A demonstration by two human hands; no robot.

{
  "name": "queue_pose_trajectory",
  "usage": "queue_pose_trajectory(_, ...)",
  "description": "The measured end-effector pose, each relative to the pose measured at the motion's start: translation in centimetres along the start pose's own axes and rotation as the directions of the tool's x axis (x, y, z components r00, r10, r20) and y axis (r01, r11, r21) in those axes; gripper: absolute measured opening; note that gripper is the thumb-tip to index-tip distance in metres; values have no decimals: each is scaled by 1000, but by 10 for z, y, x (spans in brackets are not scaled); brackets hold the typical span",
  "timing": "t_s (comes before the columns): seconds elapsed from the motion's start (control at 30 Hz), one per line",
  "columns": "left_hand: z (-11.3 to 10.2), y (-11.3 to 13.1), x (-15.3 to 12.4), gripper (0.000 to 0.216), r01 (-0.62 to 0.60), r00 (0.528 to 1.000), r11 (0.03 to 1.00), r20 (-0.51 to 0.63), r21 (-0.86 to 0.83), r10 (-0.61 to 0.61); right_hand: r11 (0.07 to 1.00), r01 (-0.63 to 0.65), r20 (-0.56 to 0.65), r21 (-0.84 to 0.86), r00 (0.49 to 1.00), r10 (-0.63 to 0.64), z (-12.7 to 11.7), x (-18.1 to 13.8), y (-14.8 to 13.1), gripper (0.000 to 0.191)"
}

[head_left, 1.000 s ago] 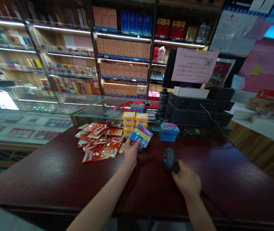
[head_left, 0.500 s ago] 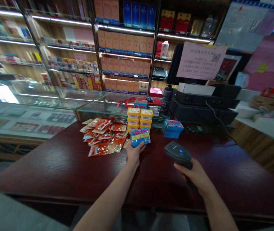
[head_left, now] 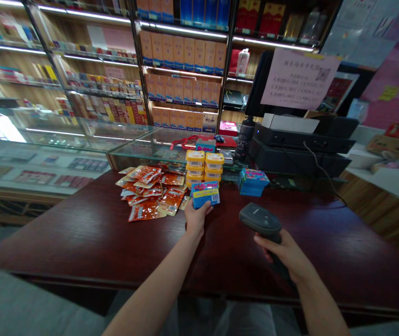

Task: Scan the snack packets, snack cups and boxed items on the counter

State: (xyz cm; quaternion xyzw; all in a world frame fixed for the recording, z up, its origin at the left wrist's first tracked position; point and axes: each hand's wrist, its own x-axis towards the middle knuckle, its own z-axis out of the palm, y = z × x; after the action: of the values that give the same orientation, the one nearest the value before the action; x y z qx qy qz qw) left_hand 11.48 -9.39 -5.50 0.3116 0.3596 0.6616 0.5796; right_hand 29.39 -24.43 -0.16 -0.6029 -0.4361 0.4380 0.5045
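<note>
Head view: left hand (head_left: 195,220) clamps fingers on a barcoded blue packet (head_left: 204,193), lettering unreadable, near the far edge of the surface (head_left: 150,247); right hand (head_left: 292,254) wraps fingers round a dark scanner (head_left: 259,217).

Scanner (head_left: 260,218) partly hidden by right hand (head_left: 287,254)

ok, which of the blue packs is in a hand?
The blue pack in the left hand, barcode showing, just in front of the yellow tubs; the others sit in the stack to its right, untouched.
</note>
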Motion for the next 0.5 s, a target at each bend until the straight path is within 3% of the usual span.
queue_pose_trajectory(0.1, 0, 1, 0, 49, -36, 999, 997, 12, 67, 35, 990, 49, -22, -131, 998, -53, -2, 5, 3, 38)
queue_pose_trajectory(0.17, 1, 5, 2, 44, -110, 994, 981, 25, 161, 107, 940, 118, -67, -320, 987, -147, -5, 10, 4, 37)
queue_pose_trajectory(0.23, 0, 13, 7, 38, -236, 971, 932, 29, 274, 238, 816, 141, -122, -561, 961, -250, -7, 15, 5, 35)
queue_pose_trajectory(0.3, -4, 23, 13, 29, -384, 912, 831, 27, 403, 409, 636, 43, -188, -770, 938, -292, -8, 19, 6, 30)
queue_pose_trajectory(0.4, -14, 40, 19, 15, -576, 746, 514, 153, 635, 648, 380, -110, -237, -918, 922, -306, -5, 22, 12, 27)
queue_pose_trajectory(0.5, -22, 53, 17, 16, -650, 593, 94, 426, 754, 684, 273, -96, -195, -957, 911, -364, -2, 23, 24, 25)
